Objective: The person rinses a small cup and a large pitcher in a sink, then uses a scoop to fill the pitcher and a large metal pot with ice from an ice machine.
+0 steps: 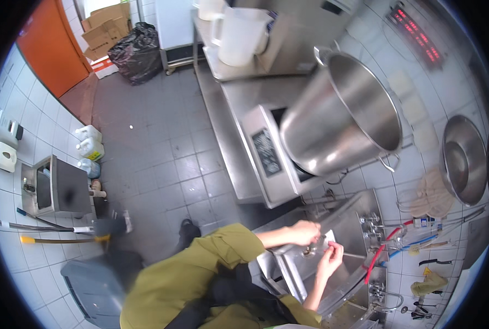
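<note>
My left hand (306, 232) is closed over the sink basin (306, 267), with a small, blurred metallic item (322, 240) at its fingers; its kind cannot be told. Just beside it, my right hand (331, 256) pinches a small white piece (330, 237), perhaps a packet, between thumb and fingertips. The two hands are close together, a narrow gap between them. Beneath lies the basin's drain (309, 251). Chrome taps (372, 226) stand at the sink's wall side.
A large steel stockpot (339, 115) stands tilted in view on an induction cooker (269, 152) beyond the sink. A red hose (382, 251) hangs by the taps. Plastic jugs (242, 37) stand on a steel table. A grey bin (94, 288) is at lower left.
</note>
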### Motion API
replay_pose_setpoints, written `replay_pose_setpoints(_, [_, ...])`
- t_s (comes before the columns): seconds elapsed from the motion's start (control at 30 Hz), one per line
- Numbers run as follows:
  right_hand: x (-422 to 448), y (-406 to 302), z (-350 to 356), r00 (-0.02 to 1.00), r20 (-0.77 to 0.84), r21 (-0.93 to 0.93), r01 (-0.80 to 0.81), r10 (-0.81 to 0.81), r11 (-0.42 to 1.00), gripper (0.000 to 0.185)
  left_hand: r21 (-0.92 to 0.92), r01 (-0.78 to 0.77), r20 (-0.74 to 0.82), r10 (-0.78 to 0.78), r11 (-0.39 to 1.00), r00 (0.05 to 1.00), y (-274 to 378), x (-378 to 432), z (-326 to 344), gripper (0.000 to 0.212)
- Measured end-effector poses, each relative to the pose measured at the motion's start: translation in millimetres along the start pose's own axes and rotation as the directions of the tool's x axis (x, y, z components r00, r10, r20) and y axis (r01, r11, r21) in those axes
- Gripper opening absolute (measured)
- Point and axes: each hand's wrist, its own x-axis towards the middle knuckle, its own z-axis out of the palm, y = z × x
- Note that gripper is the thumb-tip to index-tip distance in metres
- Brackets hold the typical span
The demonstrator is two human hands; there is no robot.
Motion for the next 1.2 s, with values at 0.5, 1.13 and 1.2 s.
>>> replay_pose_setpoints(0.5, [61,-253,358,0.940,0.340,0.227,-0.050,-0.031,0.973,0.015,0.574,0.600,-0.588,-0.231,0.557,0.775,-316,-227,-549,0.012])
replay_pose_setpoints(1.13, [225,-490,726,0.944,0.250,0.243,-0.275,0.214,0.930,0.013,-0.085,0.353,-0.749,-0.293,0.932,0.594,-591,-104,-922,0.024])
replay_pose_setpoints(1.2, [238,-525,772,0.941,0.193,0.275,-0.324,0.278,0.905,0.014,-0.773,-0.287,-0.633,-0.657,0.566,0.409,-651,-174,-1041,0.018])
